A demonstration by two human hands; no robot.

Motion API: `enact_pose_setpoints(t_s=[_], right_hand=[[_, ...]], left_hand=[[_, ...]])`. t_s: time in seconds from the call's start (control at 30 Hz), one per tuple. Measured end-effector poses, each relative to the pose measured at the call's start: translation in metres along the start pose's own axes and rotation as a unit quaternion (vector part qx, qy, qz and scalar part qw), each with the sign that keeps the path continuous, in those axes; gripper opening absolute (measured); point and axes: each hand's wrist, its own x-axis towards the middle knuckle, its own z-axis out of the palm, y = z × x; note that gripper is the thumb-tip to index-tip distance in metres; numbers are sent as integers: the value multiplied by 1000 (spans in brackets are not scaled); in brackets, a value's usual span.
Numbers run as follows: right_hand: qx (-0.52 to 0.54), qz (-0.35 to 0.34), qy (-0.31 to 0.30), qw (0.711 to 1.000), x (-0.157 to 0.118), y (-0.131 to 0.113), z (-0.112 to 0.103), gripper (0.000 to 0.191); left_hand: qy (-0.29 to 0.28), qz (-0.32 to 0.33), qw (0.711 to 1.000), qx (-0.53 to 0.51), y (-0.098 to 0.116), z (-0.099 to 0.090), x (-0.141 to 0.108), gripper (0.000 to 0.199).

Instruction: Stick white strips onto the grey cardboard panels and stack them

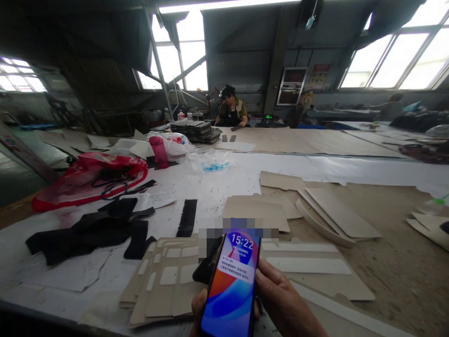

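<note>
A lit smartphone (229,285) is held upright at the bottom centre, its screen showing 15:22 over a blue and orange picture. My left hand (199,306) grips its left edge, with only part of the fingers and thumb in sight. My right hand (286,297) closes on the right edge, fingers against the side. Behind the phone lies a black item (203,271), partly hidden by the phone and a blurred patch. Beige cardboard pieces with pale strips (171,276) are stacked left of the phone, and more cardboard panels (315,267) lie to its right.
Black fabric pieces (91,229) and a red plastic bag (94,178) lie on the left of the white table. Beige boards (336,210) spread across the right. A co-worker (231,110) sits across the table near a stack of dark pieces (196,130).
</note>
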Motion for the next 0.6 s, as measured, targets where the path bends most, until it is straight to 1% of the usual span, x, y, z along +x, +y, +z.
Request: enact_pose_setpoints(t_s=[0.1, 0.2, 0.27, 0.3, 0.37, 0.43, 0.5, 0.6], right_hand=[[-38, -14, -12, 999, 5, -6, 3, 39], [-41, -16, -16, 999, 11, -12, 4, 37], [-38, -15, -13, 999, 16, -14, 3, 38], [-37, -17, -12, 999, 19, -15, 2, 39], [-39, -20, -11, 999, 25, -18, -1, 40], [-47, -17, -11, 999, 30, -22, -4, 41], [-61, -16, -16, 998, 36, -27, -7, 40], [-73, -23, -35, 996, 44, -34, -12, 38]], left_hand=[[-3, 10, 1000, -2, 5, -1, 0, 44], [-1, 23, 1000, -5, 6, 0, 1, 51], [11, 32, 999, -32, 6, -1, 2, 51], [22, 23, 998, -52, 6, -3, 3, 51], [59, -24, 994, -84, 9, -7, 4, 51], [101, -67, 988, -92, 13, -14, 6, 48], [124, -74, 985, -90, 20, -19, 8, 45], [121, -70, 986, -91, 29, -23, 8, 51]])
